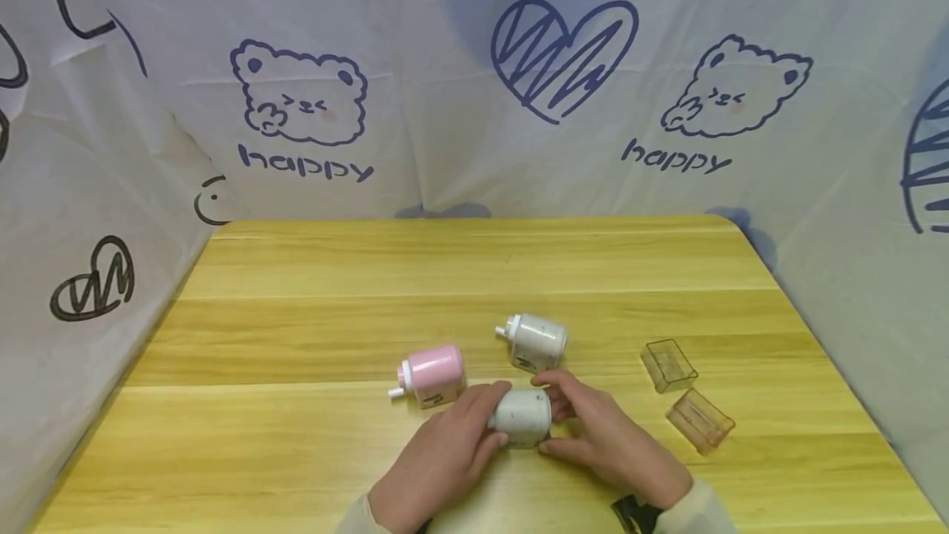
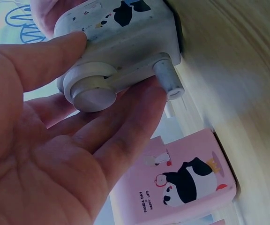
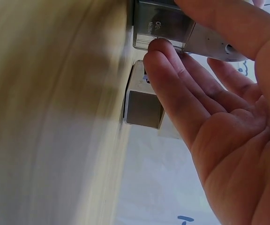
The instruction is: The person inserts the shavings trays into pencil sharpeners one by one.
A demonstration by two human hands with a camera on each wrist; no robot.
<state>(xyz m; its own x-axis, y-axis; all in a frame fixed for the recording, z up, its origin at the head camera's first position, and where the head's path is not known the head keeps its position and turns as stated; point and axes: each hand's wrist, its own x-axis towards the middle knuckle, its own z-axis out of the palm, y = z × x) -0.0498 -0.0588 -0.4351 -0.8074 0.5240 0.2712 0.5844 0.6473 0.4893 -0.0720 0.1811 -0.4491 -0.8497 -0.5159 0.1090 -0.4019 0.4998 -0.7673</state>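
Note:
Both hands hold a white crank pencil sharpener [image 1: 525,419] low over the near part of the table. My left hand [image 1: 448,447] has its thumb and fingers around the crank end; in the left wrist view the crank handle [image 2: 168,77] stands beside the fingertips. At the opposite end, my right hand [image 1: 604,435] grips with thumb and fingers on either side. There, a dark see-through section [image 3: 165,23] shows in the right wrist view, fingertips at its edge. A pink pencil sharpener [image 1: 437,369] with a panda print lies just left of the held one.
A second white pencil sharpener [image 1: 539,339] lies behind the held one, crank to the left. Two brownish see-through drawers [image 1: 670,367] lie to the right of the right hand. A printed cloth [image 1: 437,105] hangs around the wooden table [image 1: 296,452].

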